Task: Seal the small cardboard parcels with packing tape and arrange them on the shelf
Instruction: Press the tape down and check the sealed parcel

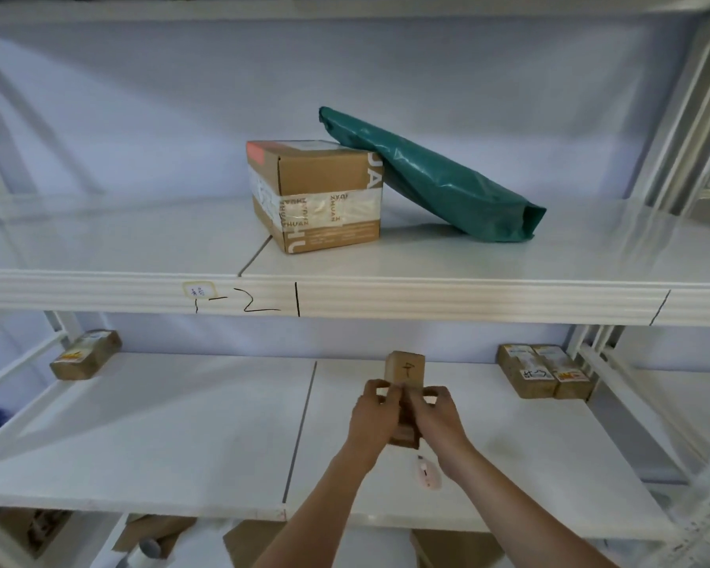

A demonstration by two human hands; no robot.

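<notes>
2 hands hold 1 small parcel [404, 387] between them above the lower shelf board [181, 436]. The left hand [376, 416] grips the parcel's left side and the right hand [435, 416] its right, with thumbs and forefingers meeting at the middle of its front face; both are clenched on it, neither released. The parcel's long axis runs away from the person, its far end tipped up and showing a handwritten mark, its near end low between the wrists. Whether that near end touches the board cannot be told, as the hands hide it.

Taking this parcel as the landmark: a pair of small parcels [544, 375] stands side by side well to its right and a little farther back, against the shelf's right post. 1 more small parcel [85, 354] lies far to its left at the back corner. A small pink object [429, 475], perhaps a cutter, rests on the board just nearer than the parcel, under the right wrist. Above it, on the upper board, sit a taped carton [316, 194] and a green plastic bag [431, 178] leaning on that carton.

My guess is that the fingers are pressing tape or a flap at the parcel's middle. If it is to join the pair, the move goes right and back, so the right hand, on that side, is the better placed to carry it, with the long axis kept pointing rearward to match them.
</notes>
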